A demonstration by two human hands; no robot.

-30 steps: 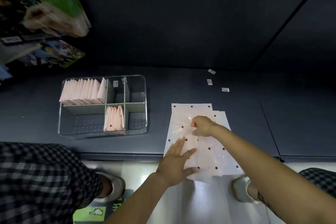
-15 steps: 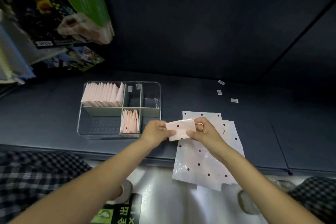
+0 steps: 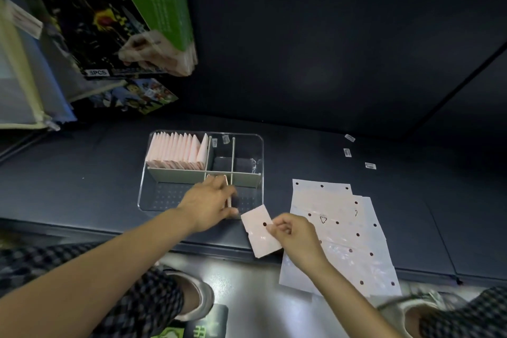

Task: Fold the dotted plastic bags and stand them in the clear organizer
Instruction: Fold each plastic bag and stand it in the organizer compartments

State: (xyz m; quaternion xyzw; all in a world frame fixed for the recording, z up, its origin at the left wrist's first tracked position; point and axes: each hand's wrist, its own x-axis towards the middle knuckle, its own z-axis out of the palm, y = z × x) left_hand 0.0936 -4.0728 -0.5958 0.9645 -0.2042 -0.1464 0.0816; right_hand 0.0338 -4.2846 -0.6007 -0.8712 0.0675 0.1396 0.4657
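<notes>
The clear organizer (image 3: 262,156) sits on the dark shelf. Its back-left compartment is packed with a row of folded pink bags (image 3: 175,151) standing upright. My left hand (image 3: 208,204) reaches into the front middle compartment, where its fairly straight fingers press against a few standing folded bags (image 3: 228,195) and hide most of them. My right hand (image 3: 297,239) pinches one folded dotted bag (image 3: 259,233) just in front of the organizer's front right corner. A pile of flat dotted bags (image 3: 345,244) lies to the right and overhangs the shelf edge.
Boxed and bagged goods (image 3: 131,22) hang over the shelf's left end. Three small labels (image 3: 347,152) are stuck on the shelf behind the flat pile. Below the shelf edge (image 3: 137,230) are my checked trouser legs and shoes on a pale floor.
Both hands held the folded bag above the pile. Now my left hand has let go and moved into the organizer, while my right hand carries the folded bag toward it.
</notes>
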